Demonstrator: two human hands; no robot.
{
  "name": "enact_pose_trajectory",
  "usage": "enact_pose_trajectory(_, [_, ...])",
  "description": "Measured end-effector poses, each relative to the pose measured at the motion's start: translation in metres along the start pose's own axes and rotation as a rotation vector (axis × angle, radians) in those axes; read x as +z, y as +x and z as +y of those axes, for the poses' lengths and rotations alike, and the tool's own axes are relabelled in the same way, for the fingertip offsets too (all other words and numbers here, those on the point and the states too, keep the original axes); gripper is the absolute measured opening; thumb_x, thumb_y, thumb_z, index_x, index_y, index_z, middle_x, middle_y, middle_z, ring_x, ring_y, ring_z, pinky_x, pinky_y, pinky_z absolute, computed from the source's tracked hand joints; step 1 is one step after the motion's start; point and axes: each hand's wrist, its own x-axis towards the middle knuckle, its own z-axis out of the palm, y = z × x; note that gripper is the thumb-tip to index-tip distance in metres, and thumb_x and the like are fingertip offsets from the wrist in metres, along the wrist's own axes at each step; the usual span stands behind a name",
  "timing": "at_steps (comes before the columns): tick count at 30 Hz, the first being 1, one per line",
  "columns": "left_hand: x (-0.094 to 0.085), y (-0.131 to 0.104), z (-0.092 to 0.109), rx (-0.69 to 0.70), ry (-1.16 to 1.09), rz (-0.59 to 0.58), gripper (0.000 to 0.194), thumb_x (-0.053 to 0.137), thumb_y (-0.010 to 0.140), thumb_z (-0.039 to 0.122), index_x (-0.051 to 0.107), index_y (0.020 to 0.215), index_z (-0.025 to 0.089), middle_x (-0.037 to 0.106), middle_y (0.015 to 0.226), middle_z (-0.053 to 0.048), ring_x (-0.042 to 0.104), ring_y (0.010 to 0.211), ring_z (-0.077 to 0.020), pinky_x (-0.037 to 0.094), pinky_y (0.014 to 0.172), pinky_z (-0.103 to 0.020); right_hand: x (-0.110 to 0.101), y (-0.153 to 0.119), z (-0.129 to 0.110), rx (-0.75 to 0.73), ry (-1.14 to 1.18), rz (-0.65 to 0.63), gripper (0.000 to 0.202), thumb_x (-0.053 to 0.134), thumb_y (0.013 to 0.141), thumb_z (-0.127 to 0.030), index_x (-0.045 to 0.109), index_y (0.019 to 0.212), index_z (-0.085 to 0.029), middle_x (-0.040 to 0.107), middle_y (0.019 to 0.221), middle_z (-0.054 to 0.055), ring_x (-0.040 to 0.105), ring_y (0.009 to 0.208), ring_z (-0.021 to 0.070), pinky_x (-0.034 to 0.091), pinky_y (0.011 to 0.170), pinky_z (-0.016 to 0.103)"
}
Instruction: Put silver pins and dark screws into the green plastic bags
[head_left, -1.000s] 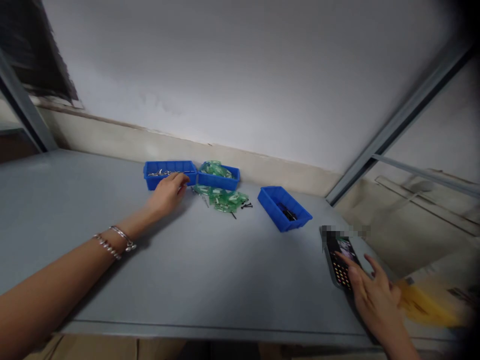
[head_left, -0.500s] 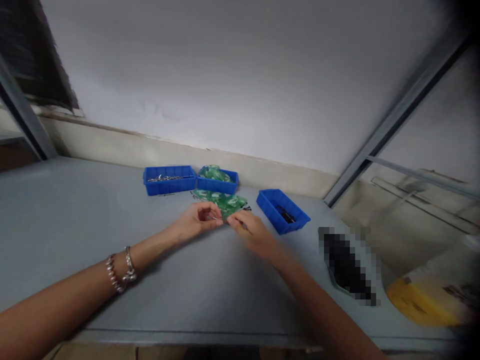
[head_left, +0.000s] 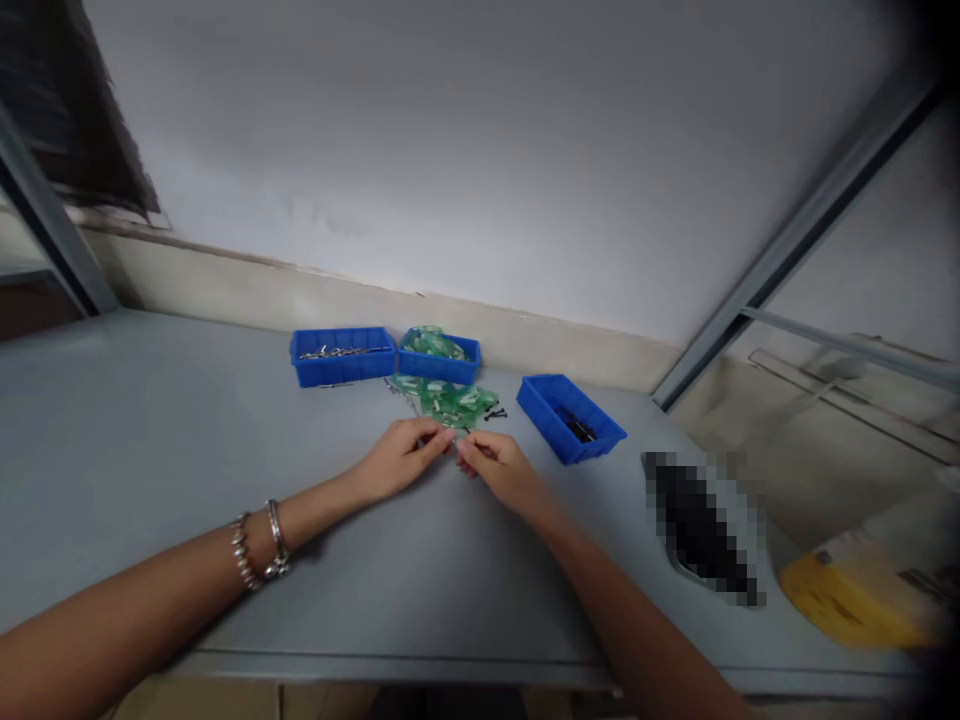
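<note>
My left hand [head_left: 405, 455] is closed in a pinch, thumb against fingers, over the middle of the table. Its fingertips meet those of my right hand [head_left: 501, 468], also pinched. Whatever lies between them is too small to make out. Just beyond my hands is a green plastic bag [head_left: 454, 400] with small whitish pieces on it. A few dark screws [head_left: 496, 413] lie at its right edge, and thin metal pieces [head_left: 401, 392] at its left.
A blue bin [head_left: 343, 372] holds slim metal parts; beside it a blue bin [head_left: 439, 368] holds green plastic. To the right, another blue bin [head_left: 544, 415] contains dark screws. A blurred-out dark object [head_left: 701, 530] and a yellow-and-clear container [head_left: 847, 600] occupy the table's right side.
My left fingers have closed further, and a thin piece seen in them earlier is now hidden. My right hand has turned slightly, its fingers curling underneath. The camera view has shifted a little.
</note>
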Motion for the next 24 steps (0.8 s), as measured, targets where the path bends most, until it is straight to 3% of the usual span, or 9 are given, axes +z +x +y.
enact_pose_trajectory(6, [-0.0015,-0.0011,0.0019,0.041,0.060,0.043,0.043,0.036,0.090,0.045,0.052,0.063,0.016,0.051,0.063,0.000,0.045,0.062,-0.0135,0.036,0.061,-0.025,0.0016,-0.0019,0.0010,0.000,0.002,0.063,0.031,0.047,0.085,-0.046,0.054,0.070,-0.020,0.050,0.064,-0.001,0.048,0.063,0.0126,0.039,0.063,0.027])
enact_pose_trajectory(11, [-0.0028,-0.0011,0.0021,0.090,0.060,0.084,0.038,0.039,0.089,0.043,0.055,0.068,0.016,0.054,0.069,-0.001,0.047,0.066,-0.0140,0.039,0.063,-0.025,0.0000,-0.0026,-0.0046,0.039,0.021,0.135,0.037,0.041,0.088,-0.046,0.050,0.064,-0.020,0.048,0.060,-0.002,0.045,0.057,0.0112,0.037,0.057,0.026])
enact_pose_trajectory(15, [-0.0024,-0.0005,-0.0006,0.078,0.065,0.053,0.037,0.039,0.089,0.043,0.059,0.076,0.015,0.057,0.075,-0.003,0.051,0.072,-0.0155,0.040,0.064,-0.025,-0.0016,-0.0027,-0.0070,0.078,0.016,0.185,0.032,0.044,0.086,-0.042,0.049,0.063,-0.021,0.047,0.059,-0.002,0.045,0.055,0.0111,0.037,0.055,0.025])
enact_pose_trajectory(24, [-0.0020,-0.0009,0.0015,0.030,0.078,0.055,0.045,0.034,0.091,0.046,0.055,0.065,0.016,0.054,0.069,-0.002,0.049,0.067,-0.0156,0.039,0.068,-0.027,0.0006,0.0008,-0.0075,0.043,-0.048,0.234,0.016,0.050,0.081,-0.033,0.051,0.071,-0.021,0.053,0.064,-0.002,0.051,0.061,0.0121,0.042,0.059,0.025])
